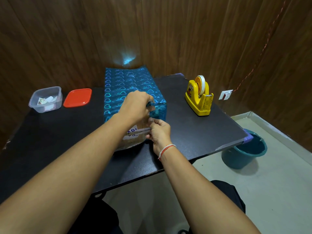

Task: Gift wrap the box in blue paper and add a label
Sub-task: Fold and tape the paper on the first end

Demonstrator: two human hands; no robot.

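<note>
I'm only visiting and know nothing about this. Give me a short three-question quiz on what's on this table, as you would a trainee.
1. True or false: the red lid sits on the clear tub.
2. Which end of the box is not yet covered by the blue paper: A) the near end, B) the far end?
3. Fill in: the yellow tape dispenser stands on the person's ____ side of the box.

Key
1. False; the lid lies on the table beside the tub.
2. A; bare cardboard shows there, between the left hand and right hand.
3. Right.
</note>
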